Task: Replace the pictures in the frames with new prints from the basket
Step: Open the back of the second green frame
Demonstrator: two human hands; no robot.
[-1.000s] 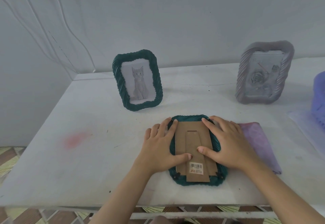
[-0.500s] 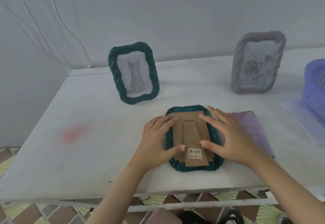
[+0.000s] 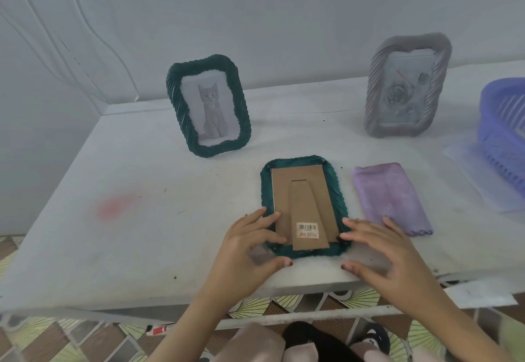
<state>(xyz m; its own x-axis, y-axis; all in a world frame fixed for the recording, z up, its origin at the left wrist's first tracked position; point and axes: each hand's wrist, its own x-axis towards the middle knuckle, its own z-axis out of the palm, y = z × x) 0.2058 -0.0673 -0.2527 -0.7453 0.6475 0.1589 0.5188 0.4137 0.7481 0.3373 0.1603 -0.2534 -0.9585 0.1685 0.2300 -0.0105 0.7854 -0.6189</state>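
A green frame (image 3: 304, 205) is laid face down on the tabletop (image 3: 159, 219), near its front edge, so that the cardboard back (image 3: 301, 191) with its folded stand and barcode sticker (image 3: 306, 230) is turned upward and can be reached. The left hand (image 3: 250, 251) is placed at the frame's lower left corner, fingers spread and curved, the fingertips resting on or just over the rim; nothing is gripped. The right hand (image 3: 380, 253) is set at the lower right corner in the same loose, open pose, its fingertips at the rim, and nothing is held in it either. The hands are judged to be placed at the two bottom corners because small tabs or clips are probably to be worked there to free or secure the back; which of the two cannot be told.

A purple cloth (image 3: 392, 197) is spread just beside the frame, on its right. Two more frames are stood upright at the back: a green one with a cat picture (image 3: 208, 108) and a grey one with a rose picture (image 3: 407, 86). The blue basket (image 3: 502, 123), from which the prints are to be taken, is seen at the right edge; its contents cannot be made out.
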